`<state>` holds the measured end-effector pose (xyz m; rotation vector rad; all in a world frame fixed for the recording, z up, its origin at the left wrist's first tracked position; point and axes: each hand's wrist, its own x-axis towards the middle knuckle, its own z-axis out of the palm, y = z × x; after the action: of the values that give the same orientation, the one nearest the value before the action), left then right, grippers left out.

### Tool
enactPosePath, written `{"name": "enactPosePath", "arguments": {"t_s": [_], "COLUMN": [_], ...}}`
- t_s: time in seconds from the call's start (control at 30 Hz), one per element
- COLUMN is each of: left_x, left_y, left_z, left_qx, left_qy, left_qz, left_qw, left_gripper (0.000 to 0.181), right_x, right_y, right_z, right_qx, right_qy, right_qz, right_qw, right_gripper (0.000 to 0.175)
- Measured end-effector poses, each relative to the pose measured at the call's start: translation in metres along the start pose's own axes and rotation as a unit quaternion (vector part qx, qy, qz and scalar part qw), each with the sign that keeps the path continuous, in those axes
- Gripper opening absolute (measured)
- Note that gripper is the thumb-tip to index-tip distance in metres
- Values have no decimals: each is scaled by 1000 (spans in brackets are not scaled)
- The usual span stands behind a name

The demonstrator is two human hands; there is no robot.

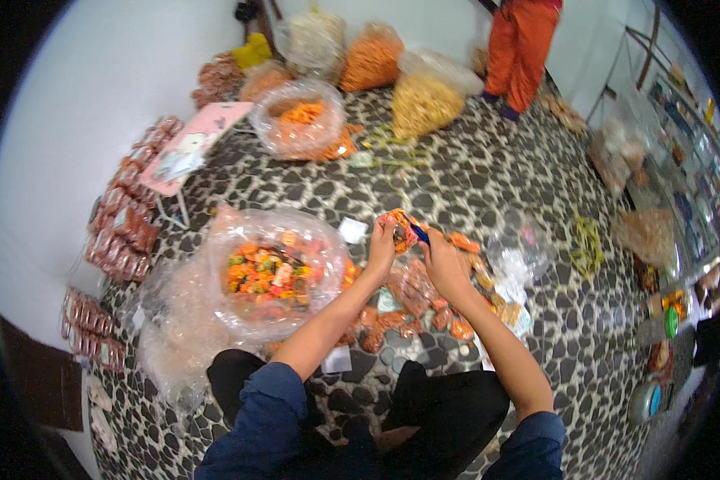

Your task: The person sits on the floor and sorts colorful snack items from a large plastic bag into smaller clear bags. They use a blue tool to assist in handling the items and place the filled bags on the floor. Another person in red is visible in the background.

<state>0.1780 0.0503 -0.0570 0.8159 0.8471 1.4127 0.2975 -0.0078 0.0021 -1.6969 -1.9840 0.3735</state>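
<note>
My left hand [384, 242] grips a small clear packet of orange snacks [401, 235] in front of me. In my right hand [446, 264] is a slim dark-blue tool [419, 233], its tip touching the packet; its exact kind is too small to tell. To the left of my forearm stands a large open plastic bag of mixed coloured snacks [267, 270]. Below my hands, several small filled packets [390, 319] and a larger clear bag of reddish-brown pieces [417, 289] lie on the pebble-patterned floor [312, 186].
Big snack bags [429, 99] line the far wall. A pink folding table [228, 114] and stacked packets [120, 222] stand at left. Someone in orange trousers [519, 54] stands far right. Crumpled clear plastic [180, 324] lies left, a glass display case [690, 174] right.
</note>
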Motion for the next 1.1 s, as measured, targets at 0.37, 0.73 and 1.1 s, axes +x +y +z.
{"name": "enactPosePath", "arguments": {"t_s": [0.37,0.73,1.1], "left_x": [-25,-24,-58], "left_y": [140,130,141], "left_z": [-97,-163,-173], "left_qx": [20,97,406], "left_qy": [94,169,170], "left_qz": [195,149,263], "left_qw": [976,969,859], "left_gripper": [36,46,28], "right_x": [3,36,50], "right_y": [-149,-152,-169], "right_z": [41,85,118], "right_qx": [-103,230,278], "right_qy": [-5,-22,26], "right_qz": [-112,-96,-107], "right_qw": [988,968,954], "right_gripper": [29,32,19]}}
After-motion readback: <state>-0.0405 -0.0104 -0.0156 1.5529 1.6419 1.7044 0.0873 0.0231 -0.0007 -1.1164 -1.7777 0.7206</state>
